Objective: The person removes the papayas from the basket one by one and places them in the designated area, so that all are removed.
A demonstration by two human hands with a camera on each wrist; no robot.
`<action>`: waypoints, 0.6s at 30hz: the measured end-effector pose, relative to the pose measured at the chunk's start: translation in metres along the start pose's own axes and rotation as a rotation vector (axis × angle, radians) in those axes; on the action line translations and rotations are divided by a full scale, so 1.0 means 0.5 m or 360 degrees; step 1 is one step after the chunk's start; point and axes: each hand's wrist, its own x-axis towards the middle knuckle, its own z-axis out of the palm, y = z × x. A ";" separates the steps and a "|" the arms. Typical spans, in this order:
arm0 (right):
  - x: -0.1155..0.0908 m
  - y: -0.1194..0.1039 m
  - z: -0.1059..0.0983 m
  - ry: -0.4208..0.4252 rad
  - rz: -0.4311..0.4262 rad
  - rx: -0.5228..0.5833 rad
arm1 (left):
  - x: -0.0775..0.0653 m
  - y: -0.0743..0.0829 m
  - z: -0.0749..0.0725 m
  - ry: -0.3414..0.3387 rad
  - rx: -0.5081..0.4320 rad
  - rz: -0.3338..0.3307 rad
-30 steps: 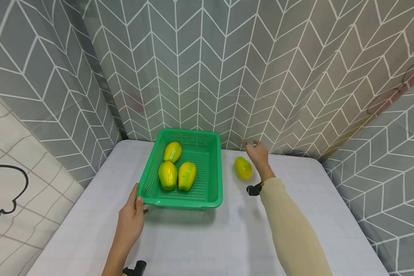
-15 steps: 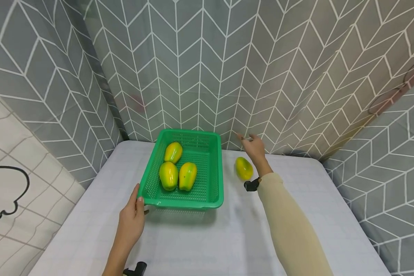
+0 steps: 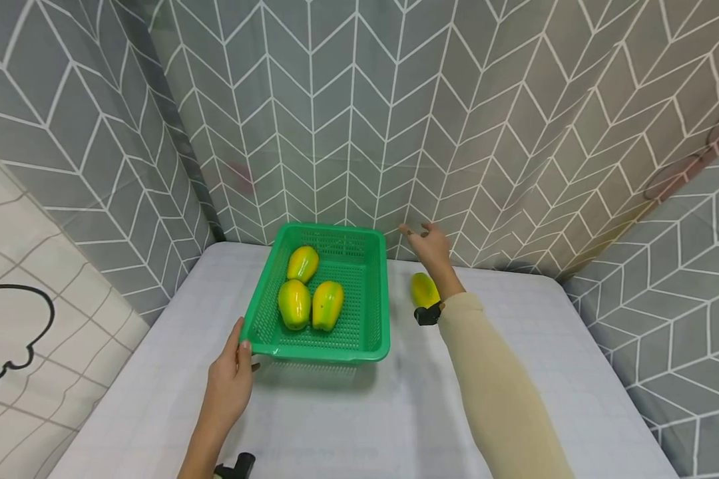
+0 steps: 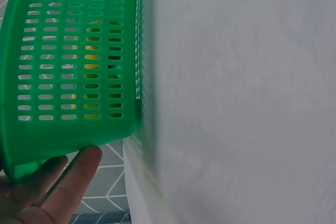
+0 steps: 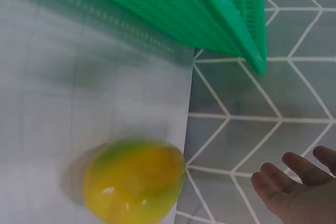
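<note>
A green perforated plastic basket [image 3: 353, 342] stands on the white-covered table, with three glossy yellow-green papaya-like fruits [image 3: 295, 305] inside. My left hand [image 3: 230, 376] grips its near left corner, thumb on top of the rim and fingers [image 4: 73, 182] against the outer side. A fourth such fruit [image 3: 423, 289] lies on the table right of the basket, partly covered by my right wrist in the head view. My right hand [image 3: 433, 253] hovers beyond that fruit near the table's back edge, fingers spread and holding nothing. It is apart from the basket and the fruit [image 5: 134, 182].
A grey curtain [image 3: 347, 120] with white chevron lines hangs behind the table and along its sides. White table cloth [image 3: 335, 426] shows in front of the basket. A white patterned cloth [image 3: 42, 299] is at the left.
My right hand has moved left and slightly farther back, toward the basket's far right corner, its wrist now passing over the loose fruit. My left hand and the basket have stayed put.
</note>
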 end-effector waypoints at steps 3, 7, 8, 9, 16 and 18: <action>-0.003 -0.009 0.011 -0.0010 -0.0021 -0.0001 | 0.000 0.000 -0.002 -0.0002 -0.0003 -0.0004; -0.006 -0.020 0.023 -0.0013 -0.0042 -0.0007 | 0.001 0.000 -0.001 -0.0005 -0.0016 -0.0010; -0.006 -0.023 0.026 -0.0009 -0.0046 -0.0009 | 0.001 0.000 -0.001 -0.0005 -0.0018 -0.0013; -0.006 -0.025 0.029 -0.0004 -0.0051 -0.0005 | 0.001 0.000 -0.001 -0.0005 -0.0021 -0.0016; -0.013 -0.041 0.053 -0.0024 -0.0086 -0.0020 | 0.001 -0.001 0.000 0.0002 -0.0016 -0.0011; -0.015 -0.044 0.061 -0.0034 -0.0103 -0.0009 | 0.001 -0.001 0.000 0.0003 -0.0010 -0.0013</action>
